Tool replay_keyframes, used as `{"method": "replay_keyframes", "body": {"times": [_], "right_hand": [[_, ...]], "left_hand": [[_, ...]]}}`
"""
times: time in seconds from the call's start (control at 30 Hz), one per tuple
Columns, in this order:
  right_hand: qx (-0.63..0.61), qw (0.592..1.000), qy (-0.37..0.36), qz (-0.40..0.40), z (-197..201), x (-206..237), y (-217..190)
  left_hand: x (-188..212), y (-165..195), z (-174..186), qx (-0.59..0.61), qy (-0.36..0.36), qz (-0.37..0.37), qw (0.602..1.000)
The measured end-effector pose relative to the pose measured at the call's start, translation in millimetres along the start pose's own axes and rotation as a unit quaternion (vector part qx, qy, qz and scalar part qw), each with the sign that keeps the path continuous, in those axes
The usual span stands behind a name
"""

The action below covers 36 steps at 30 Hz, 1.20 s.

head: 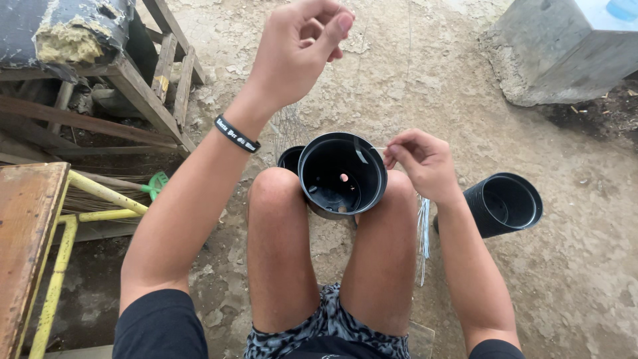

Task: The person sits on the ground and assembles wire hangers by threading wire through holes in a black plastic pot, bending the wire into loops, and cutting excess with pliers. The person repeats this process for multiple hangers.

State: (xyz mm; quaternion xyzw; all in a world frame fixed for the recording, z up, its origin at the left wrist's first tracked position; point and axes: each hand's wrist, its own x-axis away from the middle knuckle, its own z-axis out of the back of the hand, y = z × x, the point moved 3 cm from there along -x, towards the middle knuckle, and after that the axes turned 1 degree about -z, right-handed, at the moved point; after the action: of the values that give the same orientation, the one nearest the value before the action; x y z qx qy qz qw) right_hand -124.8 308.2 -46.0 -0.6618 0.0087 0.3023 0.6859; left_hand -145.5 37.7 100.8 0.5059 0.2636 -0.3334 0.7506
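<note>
A concrete block [565,53] is seen on dirt ground [412,73]; a yellow-framed wooden table [26,246] and a green broom [157,183] are seen opposite.

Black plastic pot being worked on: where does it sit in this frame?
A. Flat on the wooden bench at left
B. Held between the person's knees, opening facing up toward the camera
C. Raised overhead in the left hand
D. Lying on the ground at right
B: the black pot is wedged between the two bare knees with its open mouth toward the camera, while the right hand pinches a thin wire at its rim and the left hand is raised above.
</note>
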Motion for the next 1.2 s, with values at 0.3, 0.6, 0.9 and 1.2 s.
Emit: {"method": "replay_keyframes", "body": {"times": [0.3, 0.6, 0.9, 1.2], "right_hand": [[-0.055, 0.996, 0.067, 0.017, 24.9, 2.6, 8.0], [-0.065, 0.996, 0.032, -0.057, 24.4, 2.2, 18.8], [-0.095, 0.988, 0.024, -0.118, 28.5, -3.8, 56.6], [-0.135, 0.984, 0.039, -0.112, 13.1, -1.0, 52.0]], "left_hand": [[40.5, -13.9, 1.9, -0.013, -0.196, 0.194, 0.961], [84.4, -24.3, 14.0, -0.046, -0.249, 0.244, 0.936], [117.1, -15.5, 17.7, 0.126, -0.214, 0.326, 0.912], [162.6, -20.1, 4.5, 0.161, -0.041, 0.283, 0.945]]}}
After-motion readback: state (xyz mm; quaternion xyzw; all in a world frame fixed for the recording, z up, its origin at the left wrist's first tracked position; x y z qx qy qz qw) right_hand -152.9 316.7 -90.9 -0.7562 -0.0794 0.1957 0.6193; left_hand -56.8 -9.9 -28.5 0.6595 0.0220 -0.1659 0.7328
